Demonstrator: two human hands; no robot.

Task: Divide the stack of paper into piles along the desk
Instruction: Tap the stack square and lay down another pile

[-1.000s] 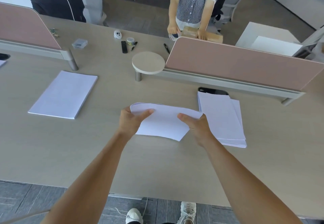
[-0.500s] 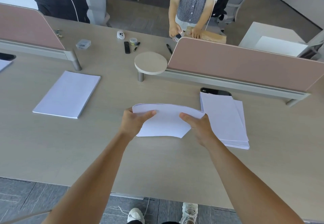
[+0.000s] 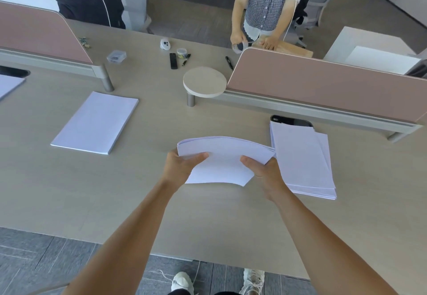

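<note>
A bundle of white sheets bows upward over the middle of the desk. My left hand grips its left edge, thumb on top. My right hand grips its right edge the same way. Just to the right lies the main stack of paper, slightly fanned, flat on the desk. A neat pile of paper lies flat to the left. The corner of another pile shows at the far left edge.
Pink divider screens run along the back of the desk, with a round shelf between them. A black phone peeks out behind the main stack. Pens, a remote and small items lie beyond. Two people stand across the desk.
The held bundle has stayed between my hands at the desk's middle. The view has tilted slightly; nothing else has moved.
</note>
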